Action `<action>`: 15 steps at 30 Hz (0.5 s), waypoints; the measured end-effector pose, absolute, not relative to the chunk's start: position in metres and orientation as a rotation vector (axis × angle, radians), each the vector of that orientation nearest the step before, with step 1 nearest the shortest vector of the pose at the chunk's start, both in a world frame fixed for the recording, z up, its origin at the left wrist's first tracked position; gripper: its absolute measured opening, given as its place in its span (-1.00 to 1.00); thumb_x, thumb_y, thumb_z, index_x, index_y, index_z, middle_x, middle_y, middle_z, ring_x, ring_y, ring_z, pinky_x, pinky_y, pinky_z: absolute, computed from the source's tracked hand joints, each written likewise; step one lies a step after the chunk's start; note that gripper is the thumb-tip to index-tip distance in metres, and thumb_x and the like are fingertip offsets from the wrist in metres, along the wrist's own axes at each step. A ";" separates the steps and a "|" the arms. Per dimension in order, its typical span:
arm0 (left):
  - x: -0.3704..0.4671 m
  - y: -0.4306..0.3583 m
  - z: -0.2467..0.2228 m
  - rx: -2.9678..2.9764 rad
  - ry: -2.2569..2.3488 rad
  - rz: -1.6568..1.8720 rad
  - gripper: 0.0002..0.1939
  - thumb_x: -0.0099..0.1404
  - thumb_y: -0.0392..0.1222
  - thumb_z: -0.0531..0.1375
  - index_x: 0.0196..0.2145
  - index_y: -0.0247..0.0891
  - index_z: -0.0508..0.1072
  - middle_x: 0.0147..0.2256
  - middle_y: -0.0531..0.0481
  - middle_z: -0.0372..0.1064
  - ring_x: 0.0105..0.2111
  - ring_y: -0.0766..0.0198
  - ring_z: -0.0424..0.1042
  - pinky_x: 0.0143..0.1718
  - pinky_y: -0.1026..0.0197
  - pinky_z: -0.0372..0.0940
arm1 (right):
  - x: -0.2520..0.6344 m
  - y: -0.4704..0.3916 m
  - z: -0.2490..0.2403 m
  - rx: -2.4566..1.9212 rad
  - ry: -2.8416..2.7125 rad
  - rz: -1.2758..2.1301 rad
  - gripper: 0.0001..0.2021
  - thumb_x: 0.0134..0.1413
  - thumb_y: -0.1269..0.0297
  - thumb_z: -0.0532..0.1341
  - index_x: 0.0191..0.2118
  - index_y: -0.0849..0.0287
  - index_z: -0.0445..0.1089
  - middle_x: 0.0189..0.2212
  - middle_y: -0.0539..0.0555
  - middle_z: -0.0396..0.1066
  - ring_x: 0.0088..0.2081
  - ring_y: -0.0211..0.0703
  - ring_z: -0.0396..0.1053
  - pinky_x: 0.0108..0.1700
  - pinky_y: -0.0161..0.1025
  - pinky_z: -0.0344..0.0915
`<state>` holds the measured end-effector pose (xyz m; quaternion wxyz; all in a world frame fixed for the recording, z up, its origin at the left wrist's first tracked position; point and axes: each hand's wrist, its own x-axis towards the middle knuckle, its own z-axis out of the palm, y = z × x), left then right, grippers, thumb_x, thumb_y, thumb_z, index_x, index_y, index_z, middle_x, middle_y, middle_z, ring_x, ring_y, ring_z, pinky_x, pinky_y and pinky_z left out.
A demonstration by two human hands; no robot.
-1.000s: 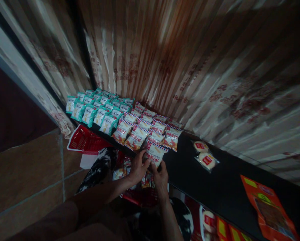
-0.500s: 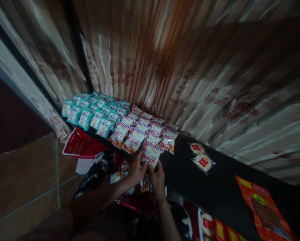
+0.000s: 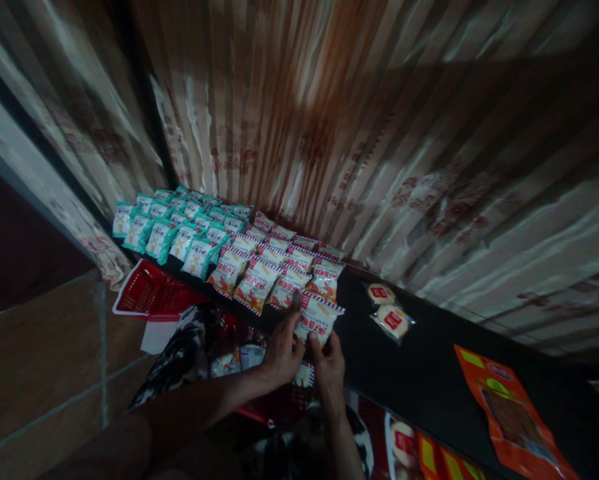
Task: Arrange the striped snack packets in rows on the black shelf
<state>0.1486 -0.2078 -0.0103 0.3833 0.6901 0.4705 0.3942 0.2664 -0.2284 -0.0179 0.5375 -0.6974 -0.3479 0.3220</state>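
A white snack bag (image 3: pixel 320 319) with red lettering and a striped top edge is held between both hands, above the black tabletop's front edge. My left hand (image 3: pixel 282 352) has its fingers closed on the bag's left side. On its lower right side, my right hand (image 3: pixel 329 368) grips with thumb and fingers. Just behind and to the left, matching snack bags (image 3: pixel 256 283) stand in rows on the black tabletop (image 3: pixel 379 367). Teal-and-white snack bags (image 3: pixel 160 240) fill the tabletop's left end in similar rows.
Right of the rows lie two clear-wrapped round cakes (image 3: pixel 393 321) and an orange pouch (image 3: pixel 514 417). A red basket (image 3: pixel 152 293) stands on the tiled floor at left. Below my hands more packets (image 3: pixel 252 357) lie in a red basket. A pleated curtain (image 3: pixel 299 133) hangs behind.
Both hands and the held snack bag have moved right relative to the rows, uncovering more of the front bags. My view has turned slightly right.
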 end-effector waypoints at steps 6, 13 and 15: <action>0.176 -0.205 -0.007 1.807 1.137 0.982 -0.50 0.21 -0.31 0.02 0.13 -0.29 0.18 0.18 -0.21 0.16 0.20 0.10 0.13 0.21 -0.06 0.09 | 0.290 -0.225 -0.014 -1.689 -0.828 0.696 -0.29 -0.17 -0.09 0.23 0.10 0.23 0.27 -0.15 0.19 0.46 -0.23 -0.01 0.40 -0.20 -0.14 0.31; 0.191 -0.192 -0.002 1.761 1.162 0.945 -0.49 0.18 -0.32 0.05 0.11 -0.27 0.22 0.16 -0.16 0.19 0.18 0.07 0.15 0.22 -0.04 0.10 | 0.302 -0.211 -0.021 -1.734 -0.815 0.653 -0.26 -0.21 -0.12 0.22 0.08 0.26 0.29 -0.19 0.19 0.47 -0.25 0.00 0.40 -0.18 -0.14 0.29; 0.194 -0.188 -0.002 1.762 1.179 0.921 -0.49 0.18 -0.30 0.05 0.12 -0.28 0.22 0.17 -0.17 0.17 0.18 0.06 0.14 0.23 -0.04 0.07 | 0.303 -0.207 -0.022 -1.743 -0.818 0.638 -0.24 -0.20 -0.13 0.20 0.10 0.28 0.26 -0.17 0.21 0.46 -0.24 0.00 0.39 -0.18 -0.14 0.28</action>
